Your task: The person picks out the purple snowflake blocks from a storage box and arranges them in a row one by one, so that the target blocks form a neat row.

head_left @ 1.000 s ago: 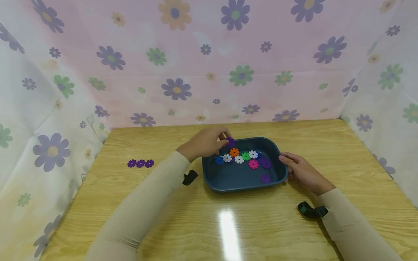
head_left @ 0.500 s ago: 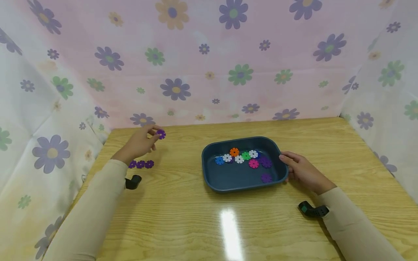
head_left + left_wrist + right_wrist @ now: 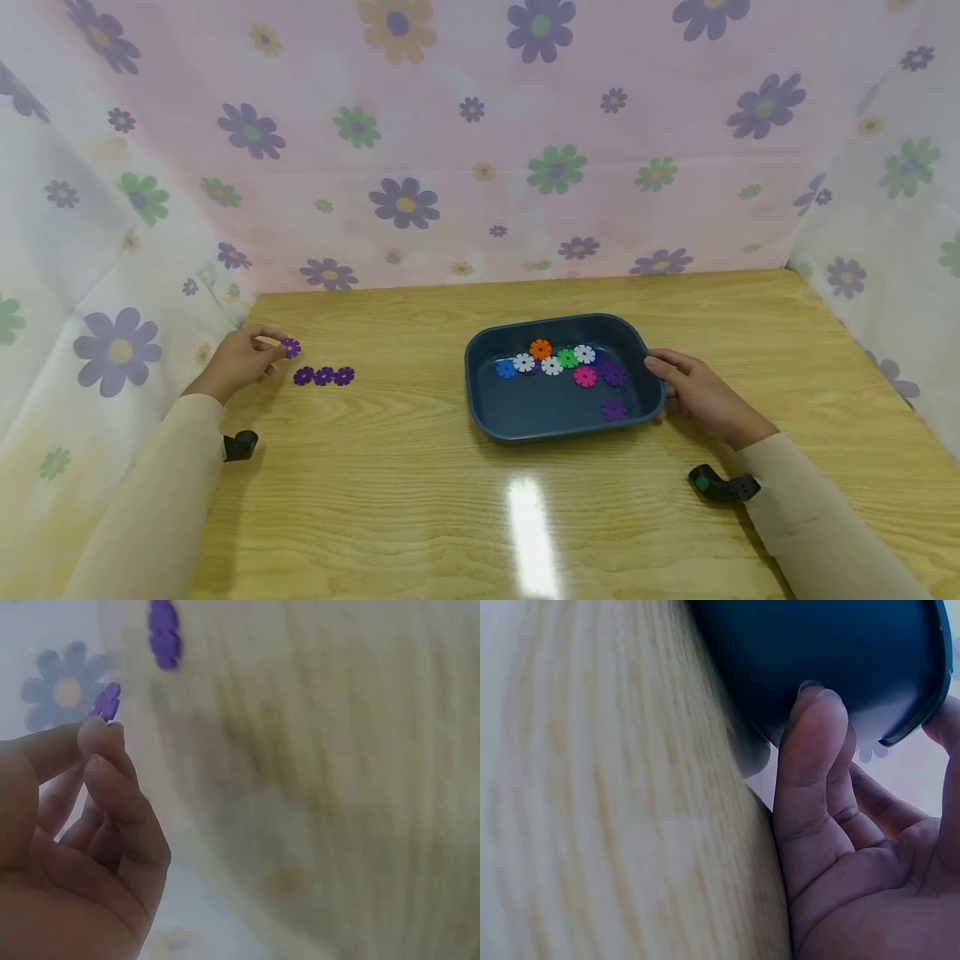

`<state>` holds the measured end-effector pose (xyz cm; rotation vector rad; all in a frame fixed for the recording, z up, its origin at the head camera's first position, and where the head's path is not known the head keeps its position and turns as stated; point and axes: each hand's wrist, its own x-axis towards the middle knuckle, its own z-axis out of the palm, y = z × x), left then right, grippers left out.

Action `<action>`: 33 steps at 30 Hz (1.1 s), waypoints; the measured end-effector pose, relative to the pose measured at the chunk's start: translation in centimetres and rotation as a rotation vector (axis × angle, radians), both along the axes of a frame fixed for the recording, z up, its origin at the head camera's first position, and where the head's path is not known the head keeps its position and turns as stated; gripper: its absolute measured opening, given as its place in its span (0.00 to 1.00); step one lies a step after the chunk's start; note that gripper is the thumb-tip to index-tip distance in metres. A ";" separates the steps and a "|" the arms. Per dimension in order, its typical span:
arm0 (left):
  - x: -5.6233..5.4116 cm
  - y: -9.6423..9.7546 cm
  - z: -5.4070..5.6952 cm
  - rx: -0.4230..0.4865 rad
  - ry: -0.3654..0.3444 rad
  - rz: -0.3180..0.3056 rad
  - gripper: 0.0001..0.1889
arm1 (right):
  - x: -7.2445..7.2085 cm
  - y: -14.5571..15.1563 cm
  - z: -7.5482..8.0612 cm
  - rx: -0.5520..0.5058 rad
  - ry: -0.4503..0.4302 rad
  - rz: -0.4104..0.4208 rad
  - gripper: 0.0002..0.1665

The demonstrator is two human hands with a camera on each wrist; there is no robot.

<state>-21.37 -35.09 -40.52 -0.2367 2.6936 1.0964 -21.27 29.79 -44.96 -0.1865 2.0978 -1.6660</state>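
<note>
Between thumb and fingertips, my left hand (image 3: pixel 242 360) pinches a purple notched plastic disc (image 3: pixel 291 348); the left wrist view shows that disc (image 3: pixel 109 702) edge-on above the fingertips. Just right of and below it, three purple discs (image 3: pixel 324 377) lie in a row on the table. My right hand (image 3: pixel 701 392) grips the right end of a dark blue basin (image 3: pixel 555 435), thumb at the rim. In the right wrist view the fingers (image 3: pixel 814 750) press against the basin's outer wall (image 3: pixel 840 652). Inside the basin are several discs: orange (image 3: pixel 540 349), white, green, blue, pink (image 3: pixel 585 377) and purple (image 3: pixel 614 410).
A wooden table (image 3: pixel 405 500) carries everything. Flower-patterned cloth (image 3: pixel 480 150) stands behind it and along both sides. Black straps with devices sit on the left wrist (image 3: pixel 240 446) and right wrist (image 3: pixel 723 485).
My left hand has carried a purple disc from the basin leftward across the table, then lower, close to the left end of the row. The right hand keeps its grip on the basin.
</note>
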 end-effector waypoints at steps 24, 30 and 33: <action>0.9 -2.6 -2.5 0.066 -0.160 -0.031 0.24 | -0.1 0.2 -0.3 0.008 -0.002 0.004 0.40; 1.2 -2.8 -2.6 0.092 -0.159 -0.033 0.25 | -0.2 0.3 -0.2 0.026 -0.024 -0.002 0.43; 1.3 -2.9 -2.8 0.105 -0.156 -0.030 0.27 | -0.2 0.3 -0.2 0.033 -0.029 -0.004 0.43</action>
